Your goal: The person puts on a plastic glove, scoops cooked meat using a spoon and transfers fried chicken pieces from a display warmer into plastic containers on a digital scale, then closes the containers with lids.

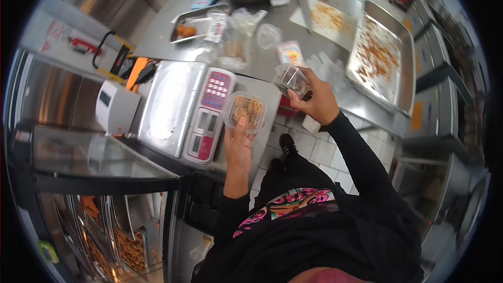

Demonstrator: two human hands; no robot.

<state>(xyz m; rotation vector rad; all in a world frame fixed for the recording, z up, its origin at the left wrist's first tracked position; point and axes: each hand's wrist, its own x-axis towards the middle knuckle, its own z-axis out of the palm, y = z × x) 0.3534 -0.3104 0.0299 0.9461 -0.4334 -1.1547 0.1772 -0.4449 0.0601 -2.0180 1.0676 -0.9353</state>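
A clear plastic container (pixel 254 100) of golden-brown food pieces sits in my left hand (pixel 239 149), the thumb over its front edge. It is just right of the digital scale (pixel 211 105) with its pink-and-white keypad. My right hand (pixel 318 99) grips a second clear plastic container (pixel 290 77), tilted, near the edge of the steel table. Something dark shows through its wall, but I cannot make out whether that is content. The two containers are apart. The scale's metal platform (pixel 170 102) bears nothing.
A large steel tray (pixel 358 65) with brown crumbs lies at right, beside a knife (pixel 303 8) and a stained white board (pixel 313 6). Plastic bags (pixel 269 36) and a small tray (pixel 174 37) stand farther back. A glass display case (pixel 118 165) holding food trays is lower left.
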